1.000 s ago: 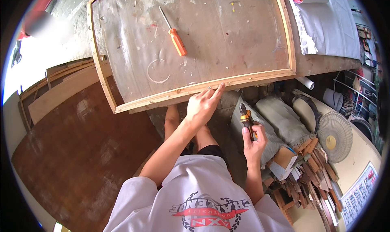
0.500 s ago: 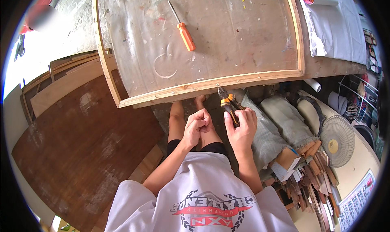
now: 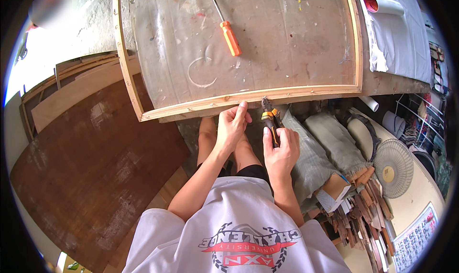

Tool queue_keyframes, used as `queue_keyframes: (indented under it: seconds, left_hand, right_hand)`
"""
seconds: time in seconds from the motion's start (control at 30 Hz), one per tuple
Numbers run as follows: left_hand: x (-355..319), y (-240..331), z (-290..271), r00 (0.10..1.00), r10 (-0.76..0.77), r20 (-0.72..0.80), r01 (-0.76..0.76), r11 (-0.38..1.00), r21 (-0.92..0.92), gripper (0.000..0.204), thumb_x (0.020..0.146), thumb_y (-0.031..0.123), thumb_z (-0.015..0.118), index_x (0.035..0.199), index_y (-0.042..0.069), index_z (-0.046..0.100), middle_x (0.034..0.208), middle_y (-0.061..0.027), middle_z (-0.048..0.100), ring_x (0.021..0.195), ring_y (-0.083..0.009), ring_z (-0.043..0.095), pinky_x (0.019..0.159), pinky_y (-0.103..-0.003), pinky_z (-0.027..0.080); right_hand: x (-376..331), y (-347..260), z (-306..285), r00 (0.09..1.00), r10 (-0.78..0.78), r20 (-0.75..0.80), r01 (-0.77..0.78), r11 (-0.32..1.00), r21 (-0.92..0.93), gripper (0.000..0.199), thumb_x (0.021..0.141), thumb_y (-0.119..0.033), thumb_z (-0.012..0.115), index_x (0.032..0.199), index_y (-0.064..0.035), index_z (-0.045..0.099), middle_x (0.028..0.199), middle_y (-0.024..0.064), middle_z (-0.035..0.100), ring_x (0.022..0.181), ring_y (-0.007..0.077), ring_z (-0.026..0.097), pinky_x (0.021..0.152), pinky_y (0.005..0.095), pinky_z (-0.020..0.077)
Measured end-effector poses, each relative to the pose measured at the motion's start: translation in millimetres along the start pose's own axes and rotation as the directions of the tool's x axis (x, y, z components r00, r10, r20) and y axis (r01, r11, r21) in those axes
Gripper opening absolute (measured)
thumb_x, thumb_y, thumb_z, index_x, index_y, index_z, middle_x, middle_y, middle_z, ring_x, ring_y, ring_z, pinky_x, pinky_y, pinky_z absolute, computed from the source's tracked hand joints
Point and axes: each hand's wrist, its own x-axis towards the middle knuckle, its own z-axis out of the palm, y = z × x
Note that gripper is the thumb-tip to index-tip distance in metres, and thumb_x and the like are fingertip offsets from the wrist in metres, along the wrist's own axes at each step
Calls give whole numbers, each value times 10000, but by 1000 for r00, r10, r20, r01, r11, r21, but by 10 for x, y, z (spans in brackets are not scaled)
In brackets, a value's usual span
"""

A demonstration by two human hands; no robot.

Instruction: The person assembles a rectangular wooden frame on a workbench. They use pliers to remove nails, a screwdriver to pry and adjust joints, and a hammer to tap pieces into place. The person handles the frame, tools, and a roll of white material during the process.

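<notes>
A wooden frame point(image 3: 201, 103) lies on the table, with small metal bits, perhaps staples or nails, along its near bar. My right hand point(image 3: 282, 151) grips pliers point(image 3: 269, 120) with black and yellow handles. Their jaws point away from me and reach the outer edge of the near bar. Beside them, my left hand point(image 3: 232, 128) is closed, its fingers curled and its thumb side up against the same bar. Whatever those fingers pinch, if anything, is hidden. Inside the frame rests a screwdriver point(image 3: 230, 38) with an orange handle.
White cloth point(image 3: 406, 48) and a white roll point(image 3: 389, 6) lie at the table's right. Stuffed sacks point(image 3: 334, 139), wood scraps point(image 3: 370, 215) and a fan point(image 3: 393, 167) stand to my right. A large brown board point(image 3: 95, 172) leans on my left.
My left hand has moved forward from above my lap to the frame's near bar. The pliers stay in my right hand, shifted slightly. The whole view has turned a little.
</notes>
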Motion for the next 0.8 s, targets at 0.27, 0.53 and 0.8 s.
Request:
queue_keyframes:
  seconds: [0.27,0.53,0.8]
  left_hand:
    - [23,25,-5,1000,16,22,-15,1000,-24,555,1063,456,578,705,39,648,525,61,452,457,-33,358,441,-228,251]
    - [23,50,-53,999,5,52,-5,1000,4,570,1056,454,579,711,13,688,524,40,486,502,-49,416,492,-245,324]
    - [-56,264,-307,939,-123,320,180,972,-154,476,1071,436,564,881,21,700,676,31,575,568,-32,427,516,-225,320]
  right_hand:
    - [-16,561,191,942,230,246,-336,673,659,329,982,-232,732,795,-21,564,626,-16,508,571,60,402,513,270,338]
    - [-209,508,371,959,249,133,-281,783,555,293,1007,-238,693,826,-56,551,683,-20,542,594,68,444,527,263,365]
    - [-48,333,3,981,-74,179,-20,880,474,297,897,-251,772,784,-64,571,735,79,544,652,217,544,591,333,437]
